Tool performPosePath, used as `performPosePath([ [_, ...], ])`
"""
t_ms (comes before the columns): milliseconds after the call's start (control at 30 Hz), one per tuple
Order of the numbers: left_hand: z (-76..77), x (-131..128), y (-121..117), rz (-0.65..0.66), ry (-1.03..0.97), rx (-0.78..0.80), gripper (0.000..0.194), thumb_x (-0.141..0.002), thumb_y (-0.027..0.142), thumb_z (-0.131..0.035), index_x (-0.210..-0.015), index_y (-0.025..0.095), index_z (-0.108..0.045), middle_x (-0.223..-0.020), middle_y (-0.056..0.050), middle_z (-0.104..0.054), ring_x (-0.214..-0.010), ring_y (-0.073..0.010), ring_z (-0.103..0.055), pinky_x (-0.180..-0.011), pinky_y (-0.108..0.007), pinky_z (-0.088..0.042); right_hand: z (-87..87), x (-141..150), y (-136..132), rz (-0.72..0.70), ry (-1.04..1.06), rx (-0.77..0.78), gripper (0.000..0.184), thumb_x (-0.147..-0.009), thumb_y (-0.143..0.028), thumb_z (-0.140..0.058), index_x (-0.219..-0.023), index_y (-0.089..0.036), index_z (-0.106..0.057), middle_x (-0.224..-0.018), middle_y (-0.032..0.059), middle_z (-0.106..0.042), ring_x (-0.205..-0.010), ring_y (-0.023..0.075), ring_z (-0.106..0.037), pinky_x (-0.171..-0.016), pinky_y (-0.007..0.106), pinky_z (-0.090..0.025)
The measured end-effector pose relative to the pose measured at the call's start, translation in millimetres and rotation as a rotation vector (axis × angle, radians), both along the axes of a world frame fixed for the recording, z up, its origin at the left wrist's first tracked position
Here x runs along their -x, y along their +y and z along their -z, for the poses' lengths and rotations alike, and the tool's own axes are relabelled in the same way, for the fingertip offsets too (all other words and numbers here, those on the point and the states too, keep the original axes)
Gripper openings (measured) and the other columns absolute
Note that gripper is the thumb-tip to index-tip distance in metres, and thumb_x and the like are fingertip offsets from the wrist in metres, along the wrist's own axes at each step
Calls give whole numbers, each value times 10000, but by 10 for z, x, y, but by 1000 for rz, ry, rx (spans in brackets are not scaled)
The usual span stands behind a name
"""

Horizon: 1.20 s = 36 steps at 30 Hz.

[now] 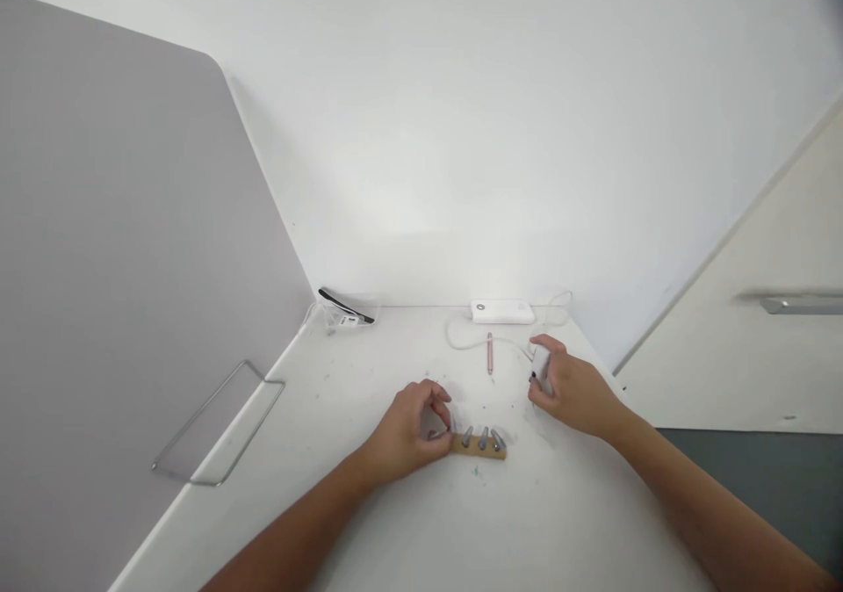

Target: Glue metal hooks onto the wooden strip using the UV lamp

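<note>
My left hand (408,429) is closed at the left end of a brown strip (479,447), thumb and fingers pinching there. Several grey, pointed pieces that look like false nails (483,438) stand along this strip, some leaning; my fingers partly hide its left end. To the right and farther back, my right hand (570,386) is closed around a small white device (541,362) with a white cable (484,342) running from it. A dark spot shows by the thumb; the device's underside is hidden. Between the hands, a little farther back, lies a slim pink stick (490,354).
A white box-shaped unit (502,312) with a round button sits against the wall. At the back left corner is a clear container (349,318) with a black strip on it. A wire frame (220,421) juts over the left edge. Dusty specks mark the white tabletop (421,530).
</note>
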State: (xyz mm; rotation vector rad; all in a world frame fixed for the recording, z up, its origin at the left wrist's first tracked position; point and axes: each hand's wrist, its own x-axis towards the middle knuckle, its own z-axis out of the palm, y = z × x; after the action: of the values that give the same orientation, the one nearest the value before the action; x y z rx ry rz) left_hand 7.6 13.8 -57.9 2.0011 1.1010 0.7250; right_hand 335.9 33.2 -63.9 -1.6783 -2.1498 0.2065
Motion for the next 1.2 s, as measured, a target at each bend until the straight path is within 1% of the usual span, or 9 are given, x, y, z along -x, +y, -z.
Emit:
performPosePath([
  [133, 6, -37, -35, -5, -29, 13, 427, -742, 98, -705, -1119, 244, -570, -1027, -38, -731, -1001, -247, -666, -768, -326, -550, -16, 18, 0, 1, 6, 3, 616, -924, -329, -498, -1478, -136, -312, -589, -86, -460, -534, 196, -546, -522, 291, -354],
  [233, -56, -72, -73, -13, -62, -9, 420, -719, 63, -697, -1083, 242, -585, -1018, -39, -725, -1023, -253, -666, -808, -343, -561, -9, 19, 1, 4, 9, -1, 617, -919, -323, -499, -1480, -144, -315, -579, -91, -451, -508, 186, -524, -504, 282, -328],
  [467, -268, -62, -74, -116, -166, -273, 221, -759, 84, -659, -917, 237, -642, -975, -44, -673, -970, -226, -642, -866, -367, -563, 0, -4, 5, -3, -10, -18, 625, -924, -326, -497, -1491, -130, -324, -624, -64, -522, -549, 187, -557, -533, 284, -351],
  [600, -283, -18, -15, -175, -270, -308, 102, -828, 149, -666, -886, 233, -666, -945, -61, -683, -919, -222, -656, -822, -367, -582, -1, -27, 11, -13, -23, -4, 635, -939, -343, -488, -1511, -130, -308, -651, -48, -559, -572, 202, -587, -540, 294, -370],
  [733, -231, -17, 11, -139, -352, -232, 34, -853, 191, -712, -837, 220, -716, -961, -77, -704, -928, -227, -690, -807, -366, -597, 4, -43, 10, -15, -16, 7, 636, -941, -352, -496, -1512, -163, -292, -681, -48, -587, -583, 203, -608, -552, 297, -394],
  [833, -210, -48, -2, -148, -451, -56, 37, -863, 233, -730, -840, 205, -738, -1074, -104, -744, -1056, -262, -705, -804, -359, -625, 11, -51, 5, -21, -1, 2, 634, -940, -344, -502, -1508, -170, -282, -701, -46, -606, -590, 201, -617, -566, 296, -411],
  [900, -213, -66, -15, -175, -501, 70, 73, -856, 268, -748, -855, 196, -741, -1120, -118, -762, -1088, -286, -710, -678, -314, -639, 17, -60, 4, -28, 3, -1, 642, -943, -342, -502, -1515, -169, -267, -688, -50, -599, -574, 200, -613, -555, 292, -406],
  [1033, -237, -71, -29, -197, -508, 202, 161, -837, 331, -771, -851, 172, -749, -999, -122, -790, -963, -283, -742, -410, -205, -535, 28, -75, 8, -49, 28, 8, 648, -933, -337, -515, -1514, -191, -268, -712, -46, -611, -556, 197, -608, -550, 294, -415],
  [1200, -248, -58, -22, -262, -504, 167, 153, -777, 308, -822, -849, 176, -794, -782, -65, -763, -754, -207, -711, -376, -180, -510, 46, -83, 16, -42, 53, -2, 651, -920, -359, -525, -1508, -181, -307, -715, -42, -603, -551, 193, -585, -551, 305, -425],
])
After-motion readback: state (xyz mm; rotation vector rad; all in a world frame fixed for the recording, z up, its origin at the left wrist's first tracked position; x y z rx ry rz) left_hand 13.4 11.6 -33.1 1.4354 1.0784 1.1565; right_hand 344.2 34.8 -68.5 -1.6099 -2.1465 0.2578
